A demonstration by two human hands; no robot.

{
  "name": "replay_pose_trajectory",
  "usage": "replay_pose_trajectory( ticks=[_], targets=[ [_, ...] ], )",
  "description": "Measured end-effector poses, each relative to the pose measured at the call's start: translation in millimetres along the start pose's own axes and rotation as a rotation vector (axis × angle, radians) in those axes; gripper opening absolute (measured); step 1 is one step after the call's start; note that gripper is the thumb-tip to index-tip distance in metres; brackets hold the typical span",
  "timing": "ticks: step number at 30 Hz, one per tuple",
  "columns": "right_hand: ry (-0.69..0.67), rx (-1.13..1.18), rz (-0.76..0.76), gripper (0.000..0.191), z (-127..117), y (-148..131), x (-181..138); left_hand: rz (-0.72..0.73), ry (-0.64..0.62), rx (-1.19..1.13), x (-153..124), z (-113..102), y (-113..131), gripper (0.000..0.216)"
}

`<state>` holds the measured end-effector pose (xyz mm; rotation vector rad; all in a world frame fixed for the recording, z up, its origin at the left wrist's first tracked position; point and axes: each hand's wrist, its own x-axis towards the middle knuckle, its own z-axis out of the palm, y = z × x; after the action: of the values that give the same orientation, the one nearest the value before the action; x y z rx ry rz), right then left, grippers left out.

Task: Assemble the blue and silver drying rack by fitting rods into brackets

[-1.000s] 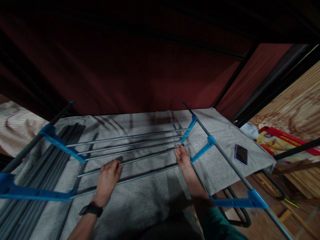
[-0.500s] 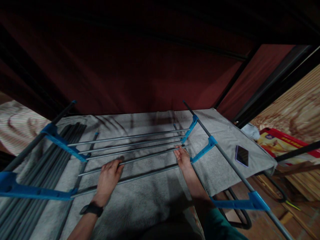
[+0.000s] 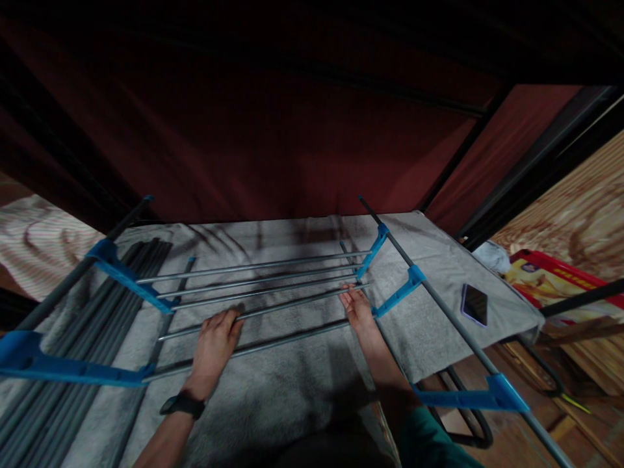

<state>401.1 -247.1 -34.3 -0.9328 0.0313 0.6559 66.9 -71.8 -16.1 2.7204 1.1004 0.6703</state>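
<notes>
A grey metal tube (image 3: 287, 303) lies across in front of me, its left end free and its right end just past my fingers. My left hand (image 3: 218, 336) is closed round its left part, with a dark watch on the wrist. Near the right end, my right hand (image 3: 357, 305) pinches the same tube between thumb and fingers. Beyond it, several parallel tubes span between blue plastic brackets (image 3: 130, 281) on the left and blue brackets (image 3: 400, 290) on the right. A nearer crossbar (image 3: 292, 336) runs under my wrists. The brackets sit on long grey side poles (image 3: 455, 323).
A bundle of grey tubes (image 3: 88, 338) lies at the left on the grey blanket (image 3: 292, 403). A phone (image 3: 474, 304) rests at the right of the blanket. Further right are a red and yellow box (image 3: 546, 276) and a black metal frame (image 3: 468, 416). Dark red fabric (image 3: 273, 149) hangs behind.
The view has shifted slightly, so the left side appears a little further right. Both hands keep their hold on the tube, with no clear movement of it.
</notes>
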Motion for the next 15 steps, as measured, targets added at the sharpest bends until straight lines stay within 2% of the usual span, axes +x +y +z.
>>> replay_pose_trajectory(
  ticks=[9,15],
  targets=[
    [0.011,0.029,0.021,0.018,1.4,0.1,-1.1,0.012,0.013,0.005,-1.0,6.2,-6.2,0.030],
    [0.005,0.016,0.018,0.016,1.5,-1.2,-0.9,0.034,-0.006,0.053,-0.8,1.1,-0.3,0.030]
  ],
)
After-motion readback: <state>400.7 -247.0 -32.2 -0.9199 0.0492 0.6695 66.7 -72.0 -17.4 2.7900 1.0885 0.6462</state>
